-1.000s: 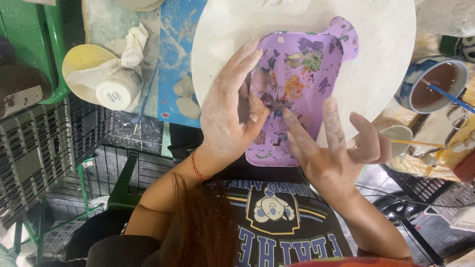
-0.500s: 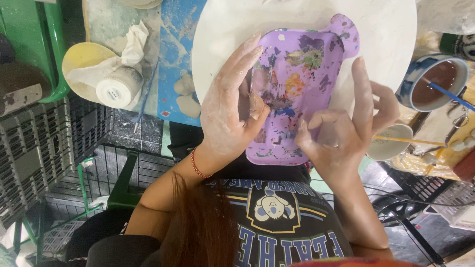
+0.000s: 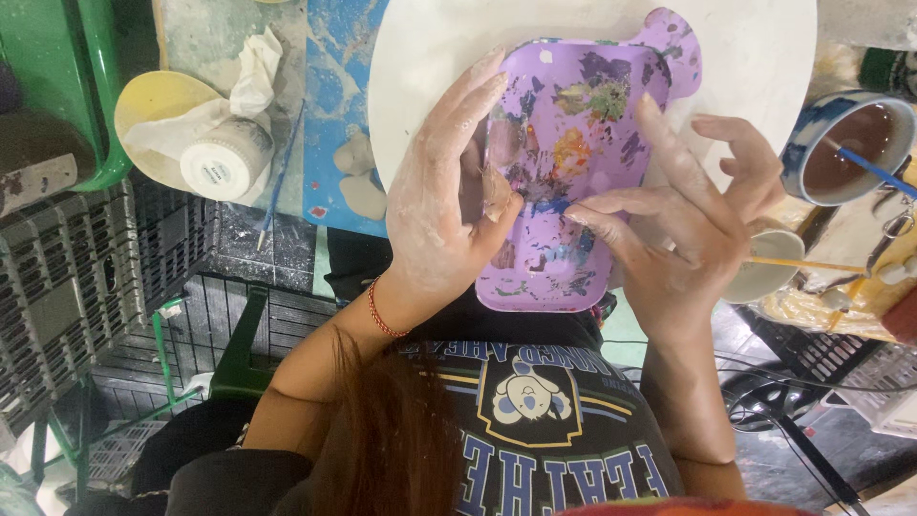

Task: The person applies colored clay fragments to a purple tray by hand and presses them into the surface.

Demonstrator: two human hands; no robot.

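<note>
A purple paint-stained tray (image 3: 583, 124) with an ear-shaped tab lies on a round white disc (image 3: 755, 57). My left hand (image 3: 439, 191), dusted with pale clay and wearing a red thread bracelet, lies along the tray's left rim, with the thumb pressing inside the tray. My right hand (image 3: 688, 229) hovers over the tray's right side. Its thumb and forefinger are pinched together at the tray's painted middle, and the other fingers are spread. Anything between the pinched tips is too small to see.
At the left are a yellow bowl (image 3: 153, 105) with a white jar (image 3: 224, 162) and a crumpled cloth (image 3: 253, 76), a thin blue brush (image 3: 282, 177) and pale clay lumps (image 3: 358, 177). At the right stand a cup of brown liquid (image 3: 850, 143) and a small white bowl (image 3: 769, 268). Black crates (image 3: 95, 277) are at the lower left.
My right hand has gone from flat and spread beside the tray to a thumb-and-forefinger pinch over its middle. My left hand has stayed on the tray's left rim.
</note>
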